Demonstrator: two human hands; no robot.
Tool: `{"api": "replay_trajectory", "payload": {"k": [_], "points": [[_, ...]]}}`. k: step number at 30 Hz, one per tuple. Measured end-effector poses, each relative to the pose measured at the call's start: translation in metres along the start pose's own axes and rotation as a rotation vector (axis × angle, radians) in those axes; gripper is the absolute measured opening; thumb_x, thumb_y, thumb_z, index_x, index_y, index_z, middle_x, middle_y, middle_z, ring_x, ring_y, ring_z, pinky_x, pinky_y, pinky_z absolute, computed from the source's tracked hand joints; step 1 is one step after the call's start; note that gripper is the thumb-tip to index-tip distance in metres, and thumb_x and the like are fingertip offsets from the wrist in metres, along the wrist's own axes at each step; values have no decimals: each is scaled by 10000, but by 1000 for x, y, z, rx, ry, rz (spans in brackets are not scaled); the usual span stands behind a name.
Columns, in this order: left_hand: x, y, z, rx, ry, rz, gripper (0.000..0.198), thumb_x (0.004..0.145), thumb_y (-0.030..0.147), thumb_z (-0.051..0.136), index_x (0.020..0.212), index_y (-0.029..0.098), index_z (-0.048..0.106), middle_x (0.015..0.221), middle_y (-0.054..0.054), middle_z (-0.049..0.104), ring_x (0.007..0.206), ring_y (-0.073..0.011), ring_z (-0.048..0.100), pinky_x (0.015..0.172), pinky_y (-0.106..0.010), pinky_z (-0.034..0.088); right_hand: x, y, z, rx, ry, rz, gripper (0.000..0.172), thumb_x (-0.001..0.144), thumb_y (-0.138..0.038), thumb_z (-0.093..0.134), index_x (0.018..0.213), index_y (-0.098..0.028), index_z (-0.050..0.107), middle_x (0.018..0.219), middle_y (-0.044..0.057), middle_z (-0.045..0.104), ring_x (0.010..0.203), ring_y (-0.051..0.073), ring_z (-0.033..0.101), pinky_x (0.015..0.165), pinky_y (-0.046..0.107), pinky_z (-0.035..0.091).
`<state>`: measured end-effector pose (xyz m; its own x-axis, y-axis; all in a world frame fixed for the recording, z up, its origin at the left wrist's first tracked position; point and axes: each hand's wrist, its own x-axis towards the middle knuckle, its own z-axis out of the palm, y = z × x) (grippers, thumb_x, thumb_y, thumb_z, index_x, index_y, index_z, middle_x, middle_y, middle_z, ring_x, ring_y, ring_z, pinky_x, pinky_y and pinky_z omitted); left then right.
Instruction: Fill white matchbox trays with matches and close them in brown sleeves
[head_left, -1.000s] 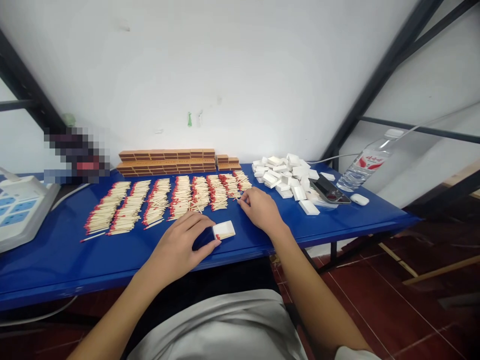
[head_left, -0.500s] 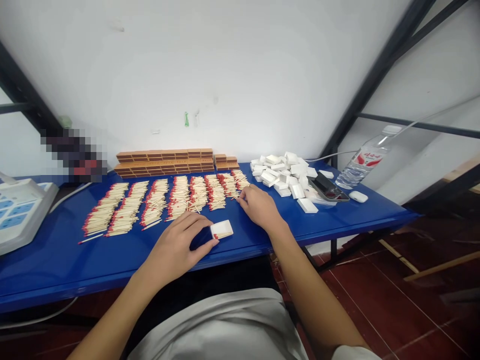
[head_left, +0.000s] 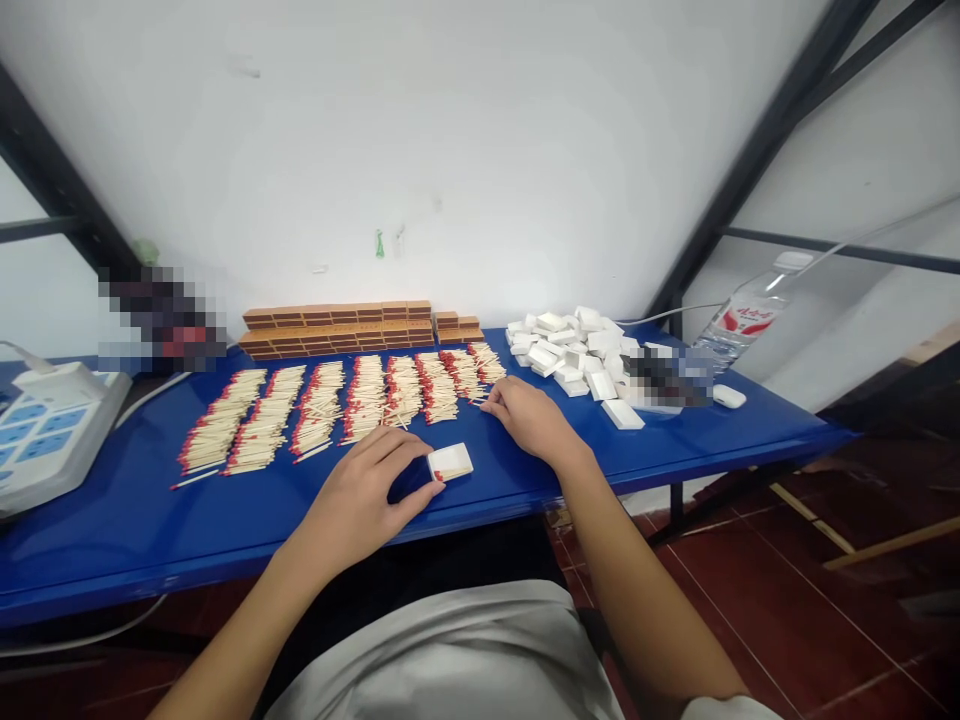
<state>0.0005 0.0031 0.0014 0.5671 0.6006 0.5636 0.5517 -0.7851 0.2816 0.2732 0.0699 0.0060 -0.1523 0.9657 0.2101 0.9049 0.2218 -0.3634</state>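
My left hand (head_left: 373, 490) grips the left end of a small white matchbox tray (head_left: 459, 457) between thumb and fingers. The tray lies face up near the table's front edge, with a few red-headed matches (head_left: 452, 472) along its near side. To the right, my right hand (head_left: 531, 422) has its thumb and forefinger pinched at the near end of the rightmost match row (head_left: 487, 365). A match tip shows beside those fingertips; how many matches they hold is hidden. More rows of matches (head_left: 366, 400) spread leftward across the blue table (head_left: 300, 520).
Brown matchbox covers (head_left: 337, 325) are stacked along the wall. A heap of white trays (head_left: 577, 345) lies at the right. Beyond it are a water bottle (head_left: 750, 315) and a small white case (head_left: 729, 397). A power strip (head_left: 56, 430) sits at the far left.
The whole view has shifted slightly to the right. My left hand keeps its hold on the tray, and my right hand stays at the match row with hardly any movement.
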Motion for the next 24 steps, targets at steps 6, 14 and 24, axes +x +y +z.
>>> {"api": "replay_trajectory", "payload": {"k": [6,14,24], "points": [[0,-2,2,5,5,-2,179,1031,324,704,1167,209,686,1148,-94,727,1078,-265,684,993,-445,559,-2,1,1,75,75,-62,131,1033,-268,685,1127,-217,609,1126,67,660,913,212,636,764,306,423],[0,-1,1,5,6,0,162,1032,318,696,1156,213,691,1132,-90,734,1060,-261,689,975,-443,572,1,6,5,79,42,-59,130,1055,-252,629,934,-212,604,1045,58,646,857,199,600,765,318,419],[0,0,0,8,2,-9,174,1025,321,707,1168,223,693,1147,-83,739,1076,-261,695,996,-439,566,-6,9,-5,173,-25,-76,158,1039,-280,660,909,-200,618,993,46,661,869,193,609,761,314,430]]}}
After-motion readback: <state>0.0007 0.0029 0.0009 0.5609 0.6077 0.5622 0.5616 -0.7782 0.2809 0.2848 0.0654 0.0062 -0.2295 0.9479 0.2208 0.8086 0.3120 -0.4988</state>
